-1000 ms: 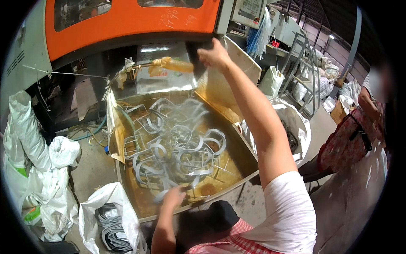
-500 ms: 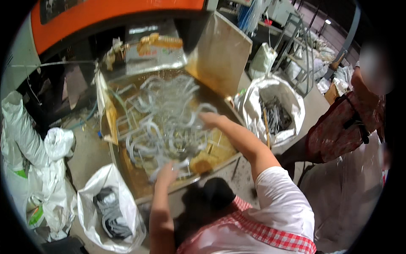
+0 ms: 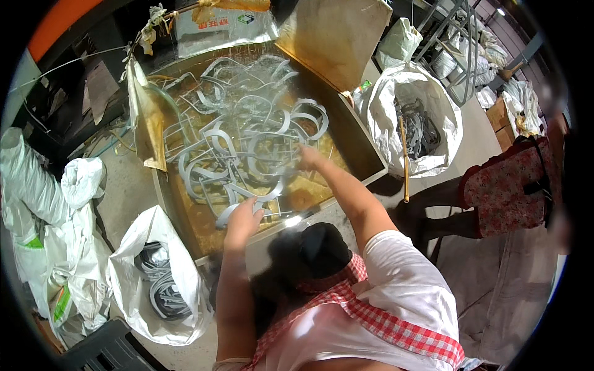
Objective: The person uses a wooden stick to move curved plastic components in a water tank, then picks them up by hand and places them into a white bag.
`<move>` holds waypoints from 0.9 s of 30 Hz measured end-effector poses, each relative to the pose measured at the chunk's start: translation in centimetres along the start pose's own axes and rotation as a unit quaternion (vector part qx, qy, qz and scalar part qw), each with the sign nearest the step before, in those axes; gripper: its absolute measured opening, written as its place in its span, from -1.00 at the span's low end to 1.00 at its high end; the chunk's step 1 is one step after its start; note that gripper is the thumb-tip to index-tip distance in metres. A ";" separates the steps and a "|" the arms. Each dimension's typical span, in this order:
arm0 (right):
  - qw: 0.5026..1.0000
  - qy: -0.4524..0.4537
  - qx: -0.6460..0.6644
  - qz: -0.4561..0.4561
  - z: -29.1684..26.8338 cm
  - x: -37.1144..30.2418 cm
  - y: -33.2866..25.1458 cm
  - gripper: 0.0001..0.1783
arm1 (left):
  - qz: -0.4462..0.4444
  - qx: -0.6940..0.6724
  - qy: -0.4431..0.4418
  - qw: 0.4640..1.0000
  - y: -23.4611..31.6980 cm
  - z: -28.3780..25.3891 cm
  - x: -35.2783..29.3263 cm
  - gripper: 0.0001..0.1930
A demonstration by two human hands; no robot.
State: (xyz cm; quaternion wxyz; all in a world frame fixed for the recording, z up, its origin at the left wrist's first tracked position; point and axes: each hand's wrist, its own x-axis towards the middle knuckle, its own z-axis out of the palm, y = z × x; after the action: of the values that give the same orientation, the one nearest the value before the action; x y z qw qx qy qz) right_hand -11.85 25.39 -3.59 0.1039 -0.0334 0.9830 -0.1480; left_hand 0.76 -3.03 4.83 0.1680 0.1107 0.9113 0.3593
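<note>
A wide, shallow tray (image 3: 365, 178) of brownish water holds a tangled heap of grey curved plastic pieces (image 3: 223, 145), several of them joined by thin rods. At the tray's near edge my left hand (image 3: 243, 222) is closed round the end of a grey curved piece, thumb on top. My right hand (image 3: 308, 159) reaches over the right part of the heap, its fingers down among the pieces. Those fingertips are hidden, so whether they grip anything does not show. Water splashes blur the far part of the heap.
A white sack (image 3: 158, 247) of grey curved parts stands at the near left, another sack (image 3: 380, 111) with grey scraps and a wooden stick (image 3: 405, 164) at the right. A stained board (image 3: 331, 43) rises behind the tray. A person in a red patterned apron (image 3: 507, 191) stands at the right.
The view has tipped nearer, shifting the scene upward. My right hand has come away from a ring-shaped piece, toward the near side. My left hand stays at the near edge.
</note>
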 end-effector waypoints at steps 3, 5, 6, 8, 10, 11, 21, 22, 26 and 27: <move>0.984 -0.134 0.074 0.091 -5.4 -0.4 -4.3 -0.08 | -0.012 0.000 0.007 1.000 -0.6 -0.1 -0.1 -0.54; 0.988 -0.122 0.055 0.077 -5.2 -0.2 -3.7 -0.10 | -0.001 -0.009 0.007 1.000 -0.5 0.5 0.6 -0.55; 0.991 -0.108 0.043 0.066 -3.8 -0.3 -3.6 -0.13 | 0.002 -0.014 0.004 1.000 -0.4 0.6 0.8 -0.55; 0.996 -0.079 0.017 0.044 -1.2 -0.6 -3.3 -0.21 | -0.004 -0.022 -0.012 1.000 -0.2 1.2 1.0 -0.55; 0.992 -0.128 -0.013 0.011 0.5 -1.2 -4.5 -0.33 | -0.015 -0.004 -0.008 1.000 -0.2 1.1 0.9 -0.55; 0.988 -0.152 -0.028 -0.006 1.3 -1.8 -5.1 -0.40 | -0.020 0.004 -0.006 1.000 -0.3 1.1 0.8 -0.55; 0.982 -0.061 -0.107 -0.142 8.6 -0.4 -6.6 -0.44 | 0.047 -0.009 0.051 0.998 -0.9 0.9 0.2 -0.56; 0.993 -0.017 -0.057 -0.097 9.5 -0.1 -7.0 -0.28 | 0.049 -0.011 0.050 0.998 -0.8 1.0 0.3 -0.56; 0.980 -0.175 -0.088 -0.042 8.1 2.2 -7.4 -0.49 | 0.036 -0.019 0.044 0.998 -0.9 0.7 0.5 -0.56; 0.991 -0.129 0.010 -0.027 7.1 2.5 -6.7 -0.55 | 0.026 -0.024 0.039 0.999 -0.9 0.7 0.2 -0.56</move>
State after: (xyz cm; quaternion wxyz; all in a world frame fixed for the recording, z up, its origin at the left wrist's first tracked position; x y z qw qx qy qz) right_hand -12.58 16.77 -8.73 0.2260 -0.0773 0.9586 -0.1552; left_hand 0.80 -3.20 3.69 0.1253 0.1159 0.9050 0.3896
